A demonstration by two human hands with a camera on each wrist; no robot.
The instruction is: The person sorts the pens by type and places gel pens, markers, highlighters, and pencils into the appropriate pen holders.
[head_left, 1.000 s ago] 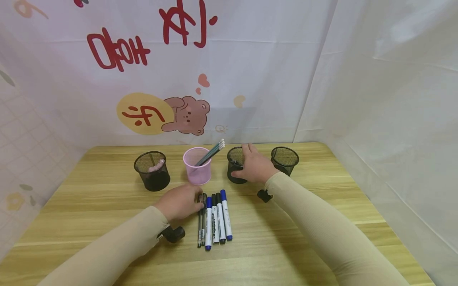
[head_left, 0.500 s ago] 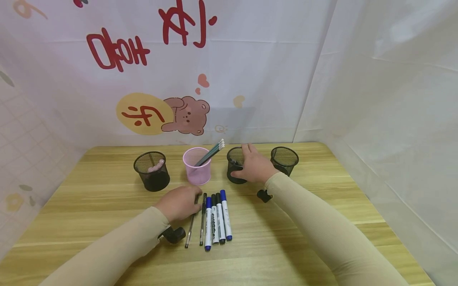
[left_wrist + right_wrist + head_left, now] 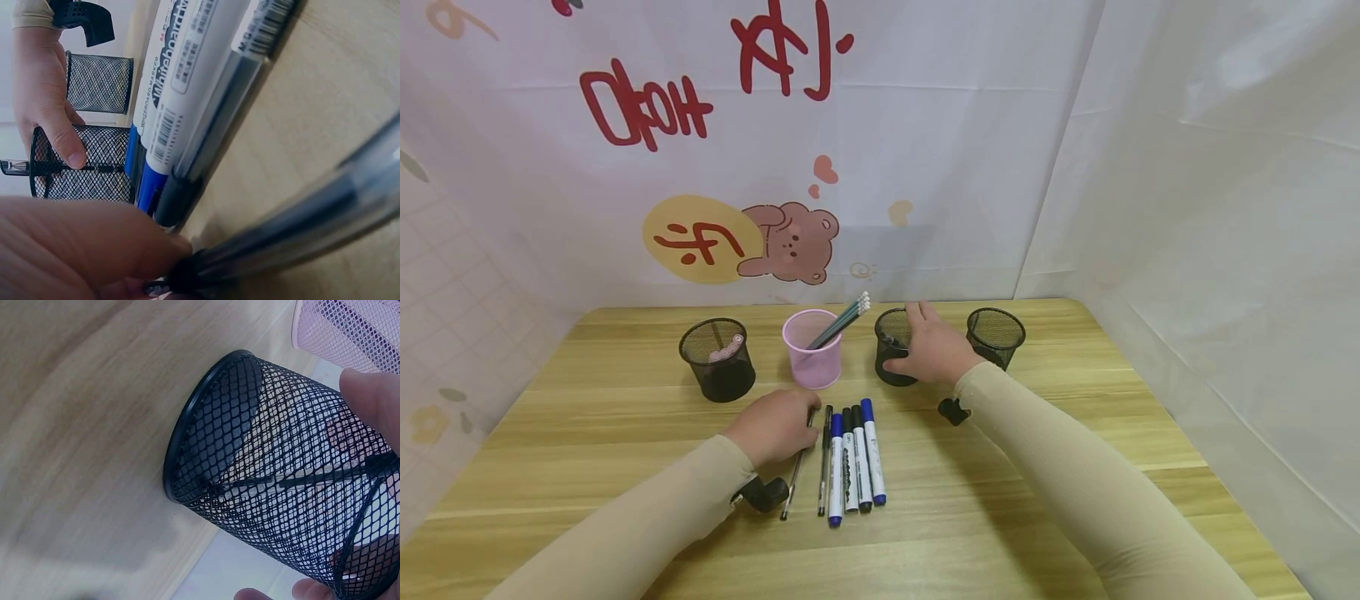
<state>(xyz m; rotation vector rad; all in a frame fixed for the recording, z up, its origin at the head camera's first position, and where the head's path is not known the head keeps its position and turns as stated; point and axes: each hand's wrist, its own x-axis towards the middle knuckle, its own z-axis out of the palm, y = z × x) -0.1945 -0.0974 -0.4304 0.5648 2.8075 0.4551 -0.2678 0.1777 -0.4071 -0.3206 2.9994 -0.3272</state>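
Note:
My left hand [image 3: 775,427] pinches a clear-barrelled gel pen [image 3: 300,237] near its black cap, thumb visible in the left wrist view. The pen lies slanted low over the table, apart from the others. To its right lies a second clear pen [image 3: 824,467], beside several white whiteboard markers [image 3: 849,467] with blue or black caps. My right hand [image 3: 940,346] grips an upright black mesh pen holder [image 3: 281,456], thumb on the near side and fingers at the far rim. Inside that holder a dark pen [image 3: 312,480] shows through the mesh.
Left of the held holder stands a pink mesh holder [image 3: 816,367] with several pencils [image 3: 846,321]. A black mesh holder [image 3: 727,379] with pink-topped contents is at the far left. Another black holder [image 3: 997,329] stands at the right. A white printed curtain [image 3: 962,167] hangs behind.
The pinched pen has come away from the row, its lower end swinging left and widening the gap from the second pen. My right hand and its holder have stayed in place.

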